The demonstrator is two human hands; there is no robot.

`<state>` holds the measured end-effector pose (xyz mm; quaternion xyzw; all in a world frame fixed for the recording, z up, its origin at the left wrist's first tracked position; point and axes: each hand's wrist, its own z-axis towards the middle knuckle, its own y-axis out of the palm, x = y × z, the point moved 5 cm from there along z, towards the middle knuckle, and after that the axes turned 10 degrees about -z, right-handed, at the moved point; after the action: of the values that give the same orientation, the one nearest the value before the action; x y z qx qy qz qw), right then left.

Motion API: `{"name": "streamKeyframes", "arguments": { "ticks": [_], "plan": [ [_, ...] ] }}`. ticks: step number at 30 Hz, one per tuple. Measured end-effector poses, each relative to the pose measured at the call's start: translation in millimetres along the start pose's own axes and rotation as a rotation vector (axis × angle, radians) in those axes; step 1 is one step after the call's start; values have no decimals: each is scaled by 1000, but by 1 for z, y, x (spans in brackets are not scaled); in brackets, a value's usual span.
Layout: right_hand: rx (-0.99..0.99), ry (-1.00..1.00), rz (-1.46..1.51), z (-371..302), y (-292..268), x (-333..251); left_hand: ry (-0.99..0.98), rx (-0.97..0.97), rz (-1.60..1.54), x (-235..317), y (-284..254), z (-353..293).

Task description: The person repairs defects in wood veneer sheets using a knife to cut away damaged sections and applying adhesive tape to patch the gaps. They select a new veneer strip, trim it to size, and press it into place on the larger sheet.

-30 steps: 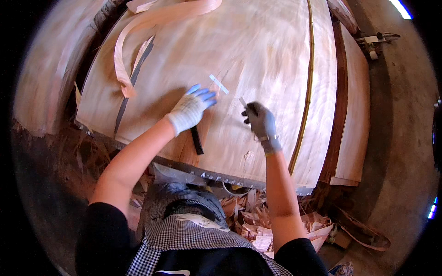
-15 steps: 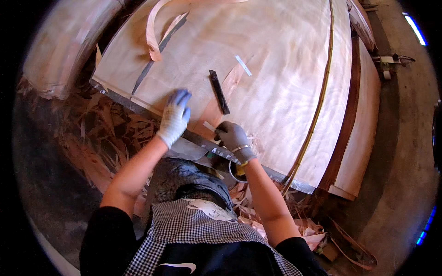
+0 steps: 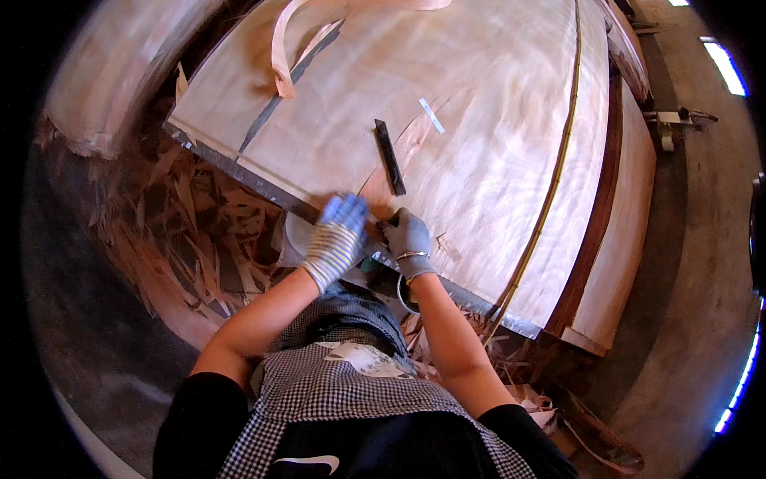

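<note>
A large sheet of pale wood veneer lies in front of me. My left hand, in a striped glove with blue fingers, is at its near edge, fingers stretched out and slightly blurred. Close beside it, my right hand in a grey glove has its fingers bent together on the edge; what they may hold is hidden. Running from between the hands is a darker, tapering wood strip in the sheet. A black flat bar rests on that strip, and a short white tape piece crosses near its far end.
A long thin pole lies along the sheet's right part. A curled veneer ribbon sits beside a dark split at the upper left. Torn veneer scraps cover the floor at left. More stacked wood stands at right.
My left hand has moved right and nearer, up against my right hand. The small white strip seen beside my right hand earlier is now hidden. The whole view has shifted slightly.
</note>
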<state>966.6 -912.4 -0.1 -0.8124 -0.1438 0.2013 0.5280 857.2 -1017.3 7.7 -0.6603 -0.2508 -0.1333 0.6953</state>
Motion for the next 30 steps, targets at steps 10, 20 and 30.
{"name": "streamKeyframes", "arguments": {
  "ticks": [10, 20, 30],
  "plan": [
    [178, -175, -107, 10, -20, 41, 171, -136, 63, 16, 26, -7],
    [-79, 122, 834, 175, -114, 34, 23, 330, -173, -23, -67, 136],
    [-4, 229, -50, 218, -109, 62, 267, 69, 84, -30, -27, 273]
  ]
}}
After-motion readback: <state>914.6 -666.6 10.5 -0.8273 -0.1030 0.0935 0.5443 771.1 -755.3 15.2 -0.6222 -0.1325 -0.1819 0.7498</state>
